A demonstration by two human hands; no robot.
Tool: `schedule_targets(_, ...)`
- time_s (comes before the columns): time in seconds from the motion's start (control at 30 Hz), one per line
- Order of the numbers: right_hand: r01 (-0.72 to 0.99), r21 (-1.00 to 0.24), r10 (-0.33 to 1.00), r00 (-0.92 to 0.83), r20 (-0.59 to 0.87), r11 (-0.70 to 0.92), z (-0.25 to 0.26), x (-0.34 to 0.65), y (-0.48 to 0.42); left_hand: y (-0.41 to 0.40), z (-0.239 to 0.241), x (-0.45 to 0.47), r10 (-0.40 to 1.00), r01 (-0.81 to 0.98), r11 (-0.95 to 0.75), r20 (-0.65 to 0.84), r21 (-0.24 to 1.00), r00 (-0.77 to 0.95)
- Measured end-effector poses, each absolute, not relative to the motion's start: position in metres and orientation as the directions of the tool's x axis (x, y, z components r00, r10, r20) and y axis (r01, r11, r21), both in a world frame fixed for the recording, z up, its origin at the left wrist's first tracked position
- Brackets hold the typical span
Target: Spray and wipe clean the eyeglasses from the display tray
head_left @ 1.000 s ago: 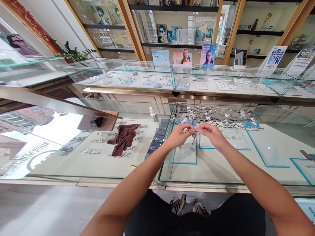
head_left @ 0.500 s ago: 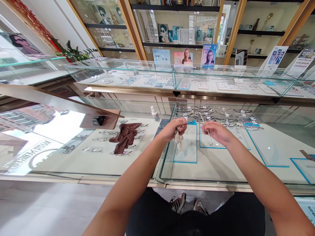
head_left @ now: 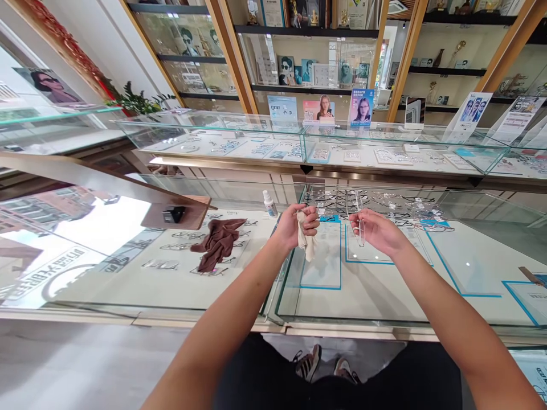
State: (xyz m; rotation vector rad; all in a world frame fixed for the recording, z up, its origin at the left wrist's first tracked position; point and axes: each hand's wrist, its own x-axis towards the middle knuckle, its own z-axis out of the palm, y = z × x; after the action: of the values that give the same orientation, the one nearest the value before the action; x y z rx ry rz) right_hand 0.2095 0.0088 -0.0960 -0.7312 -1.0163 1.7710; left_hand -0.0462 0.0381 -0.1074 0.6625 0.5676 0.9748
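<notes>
My left hand (head_left: 294, 226) is closed around a small cream cloth (head_left: 306, 241) that hangs below the fingers. My right hand (head_left: 378, 231) pinches a thin pair of glasses (head_left: 358, 219), held upright over the glass counter (head_left: 376, 285). The two hands are apart, roughly a hand's width between them. Rows of spectacle frames (head_left: 376, 204) lie inside the case just beyond my hands.
A brown cloth (head_left: 217, 242) lies on the left counter section, near a small white spray bottle (head_left: 269, 204). A wooden tray with a black device (head_left: 174, 214) sits further left. A second glass case (head_left: 307, 145) and shelves with posters stand behind.
My hands, joined at the glasses a second ago, have drawn apart. The left hand kept the cloth and moved left; the right hand raised the glasses upright.
</notes>
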Motion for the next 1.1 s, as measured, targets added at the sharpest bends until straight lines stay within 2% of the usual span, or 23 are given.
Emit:
schedule_targets(0.27,-0.422,-0.894,0.900,-0.433,0.052,-0.151,-0.089,0.207,0.000,0.026,-0.115,-0.029,0.877,-0.385,0.297,-0.090,0.874,0.472)
schedule_targets(0.43,-0.422,-0.897,0.888,-0.452,0.083,-0.131,-0.094,0.202,-0.002,0.013,-0.110,-0.020,0.869,-0.202,0.122,-0.006,0.972,0.495)
schedule_targets(0.6,-0.430,-0.894,0.874,-0.476,0.101,-0.130,-0.100,0.196,-0.003,0.006,-0.107,-0.012,0.843,-0.086,0.081,-0.022,0.993,0.538)
schedule_targets(0.8,-0.416,-0.902,0.872,-0.477,0.109,-0.115,-0.103,0.192,-0.004,0.005,-0.114,-0.009,0.857,-0.130,0.066,0.011,0.989,0.515)
schedule_targets(1.1,-0.422,-0.905,0.922,-0.371,0.114,-0.058,-0.100,0.196,-0.003,0.009,-0.115,-0.010,0.909,-0.274,0.080,0.042,0.958,0.414)
